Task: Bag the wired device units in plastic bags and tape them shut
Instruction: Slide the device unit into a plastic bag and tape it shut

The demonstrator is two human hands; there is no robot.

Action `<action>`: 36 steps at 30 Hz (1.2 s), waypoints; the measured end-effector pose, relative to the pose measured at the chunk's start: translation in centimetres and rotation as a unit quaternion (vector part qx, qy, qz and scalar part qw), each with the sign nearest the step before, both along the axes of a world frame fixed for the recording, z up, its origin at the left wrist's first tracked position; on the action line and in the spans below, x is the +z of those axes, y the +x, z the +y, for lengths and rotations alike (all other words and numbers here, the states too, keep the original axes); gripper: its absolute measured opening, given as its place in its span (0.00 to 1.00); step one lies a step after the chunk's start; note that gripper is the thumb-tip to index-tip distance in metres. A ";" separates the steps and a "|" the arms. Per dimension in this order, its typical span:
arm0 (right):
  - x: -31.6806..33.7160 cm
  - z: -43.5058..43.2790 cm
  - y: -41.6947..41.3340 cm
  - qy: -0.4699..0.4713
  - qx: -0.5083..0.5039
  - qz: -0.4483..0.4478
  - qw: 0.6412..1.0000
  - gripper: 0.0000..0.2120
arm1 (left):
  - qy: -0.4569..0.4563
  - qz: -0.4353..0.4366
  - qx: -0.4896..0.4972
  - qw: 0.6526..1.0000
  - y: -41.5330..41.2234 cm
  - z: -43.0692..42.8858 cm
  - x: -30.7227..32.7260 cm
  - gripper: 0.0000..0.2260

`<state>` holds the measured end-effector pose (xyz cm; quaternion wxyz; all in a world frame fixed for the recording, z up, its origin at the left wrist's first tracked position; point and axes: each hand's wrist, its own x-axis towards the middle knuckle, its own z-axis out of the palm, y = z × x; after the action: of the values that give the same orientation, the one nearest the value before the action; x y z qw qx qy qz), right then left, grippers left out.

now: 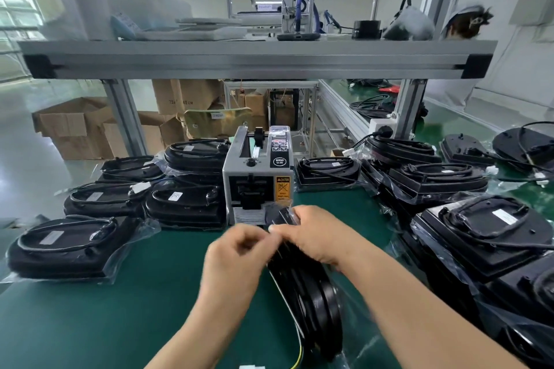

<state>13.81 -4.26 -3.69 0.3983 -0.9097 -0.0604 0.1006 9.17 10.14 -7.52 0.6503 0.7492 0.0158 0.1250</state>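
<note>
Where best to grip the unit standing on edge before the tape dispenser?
Probably its upper rim, from above: the unit stands on edge with flat faces sideways, so fingers can straddle the narrow rim, as the right hand does.

In front of the tape dispenser (257,180), my right hand (314,234) covers the top of the motion-smeared device unit (311,293), whose wire (299,352) runs off the bottom edge. I cannot tell what my left hand (236,252) pinches, its fingertips being blurred. Right of the dispenser, the bagged stack (533,308) is cut off.
</note>
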 end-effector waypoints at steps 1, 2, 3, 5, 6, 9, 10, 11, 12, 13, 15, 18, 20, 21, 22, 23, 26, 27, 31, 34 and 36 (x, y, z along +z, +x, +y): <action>-0.1 -0.2 -0.2 0.023 0.002 0.007 1.000 0.12 | -0.013 -0.004 0.037 0.999 1.0 0.7 0.0 0.05; -0.1 -0.3 -0.5 0.044 0.006 0.017 0.999 0.11 | -0.007 0.001 0.049 0.999 2.1 1.2 0.1 0.07; 0.0 -0.4 -0.7 0.058 0.014 0.027 0.998 0.10 | 0.016 0.011 0.038 0.999 3.1 1.5 0.1 0.10; 0.1 -0.6 -1.2 0.067 0.028 0.042 0.996 0.10 | 0.069 0.025 -0.029 0.997 4.7 1.7 0.2 0.09; 0.2 -0.6 -1.3 0.061 0.031 0.046 0.997 0.11 | 0.073 0.023 -0.062 0.995 5.2 1.7 0.3 0.06; 0.7 -0.6 -1.8 0.008 0.038 0.045 0.998 0.14 | 0.061 0.001 -0.095 0.994 6.5 2.0 0.5 0.07; 0.7 -0.5 -1.9 -0.018 0.045 0.041 0.998 0.17 | 0.061 0.000 -0.097 0.993 6.9 2.2 0.6 0.08; 0.6 -0.3 -2.0 -0.044 0.053 0.033 0.997 0.20 | 0.065 0.002 -0.100 0.993 7.3 2.3 0.7 0.08; 0.5 0.0 -2.2 -0.065 0.057 0.020 0.996 0.22 | 0.066 0.004 -0.105 0.992 7.6 2.4 0.8 0.08; 0.3 0.2 -2.4 -0.078 0.058 -0.003 0.995 0.22 | 0.063 0.008 -0.111 0.992 7.8 2.4 0.7 0.08; -0.2 0.3 -2.9 -0.088 0.047 -0.070 0.993 0.16 | 0.049 0.013 -0.113 0.992 8.0 2.3 0.5 0.07; -0.4 0.2 -3.3 -0.123 0.004 -0.138 0.983 0.17 | -0.007 0.047 -0.076 0.996 8.0 1.9 0.4 0.05; -0.5 0.1 -3.2 -0.135 -0.015 -0.157 0.978 0.19 | -0.048 0.086 -0.075 0.992 8.0 1.2 0.6 0.13; -0.6 0.1 -3.1 -0.139 -0.023 -0.160 0.977 0.19 | -0.075 0.114 -0.084 0.987 8.1 0.9 0.8 0.15; -0.6 0.0 -3.0 -0.139 -0.032 -0.160 0.977 0.20 | -0.109 0.143 -0.098 0.979 8.2 0.7 0.9 0.14; -0.7 0.0 -2.8 -0.136 -0.041 -0.157 0.977 0.20 | -0.146 0.168 -0.111 0.968 8.3 0.6 1.1 0.12; -0.9 -0.2 -2.5 -0.121 -0.054 -0.145 0.980 0.21 | -0.207 0.195 -0.113 0.952 8.9 0.9 1.1 0.08; -1.0 -0.2 -2.5 -0.119 -0.055 -0.144 0.981 0.21 | -0.205 0.196 -0.105 0.953 9.1 0.9 1.1 0.05; -1.1 -0.1 -2.6 -0.114 -0.062 -0.139 0.982 0.20 | -0.248 0.235 -0.035 0.939 9.9 0.9 1.1 0.05; -1.1 -0.5 -2.6 -0.106 -0.069 -0.132 0.983 0.20 | -0.295 0.263 0.045 0.918 11.0 1.7 0.8 0.07; -1.1 -0.6 -2.6 -0.097 -0.073 -0.129 0.984 0.20 | -0.283 0.267 0.074 0.918 11.5 1.9 0.4 0.09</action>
<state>11.19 -4.84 -4.83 0.3036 -0.9512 -0.0350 -0.0416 20.72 12.02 -7.15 0.7954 0.5365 0.2790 -0.0419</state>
